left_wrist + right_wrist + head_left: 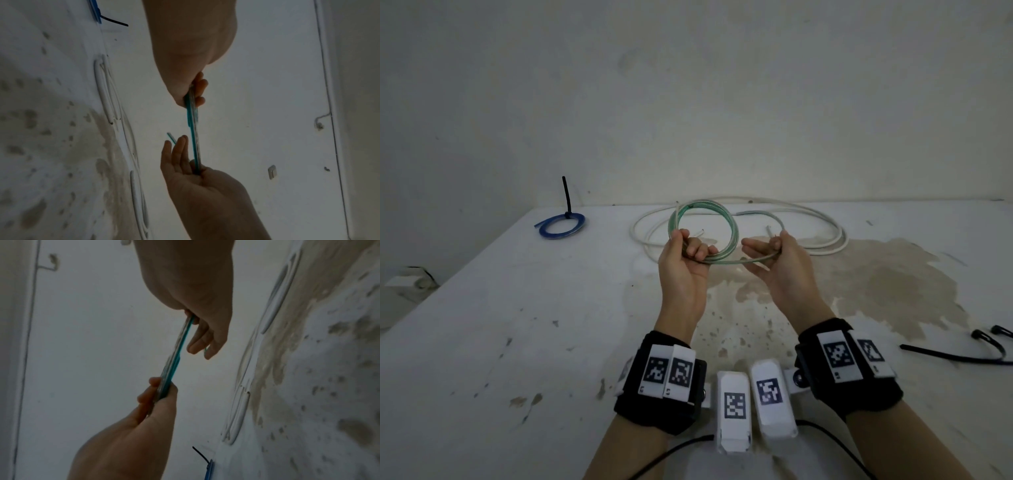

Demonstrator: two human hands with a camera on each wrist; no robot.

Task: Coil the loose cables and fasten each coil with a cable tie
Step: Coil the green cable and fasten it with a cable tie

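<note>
While it is held up above the middle of the table (482,342), the green cable coil (703,229) is gripped at two points on its near side. Its left part is enclosed by the curled fingers of the left hand (683,260), which are pressed together round the bundled loops, and its right part is pinched between thumb and forefinger of the right hand (774,260), the other fingers being held straight and slightly spread. Behind the coil, a loose white cable (822,228) is spread in wide loops along the far edge. Near the far left corner a blue coil (561,224) is seen, fastened by a black cable tie (566,197) whose tail stands upright. More black cable ties (959,354) are laid at the right edge.
</note>
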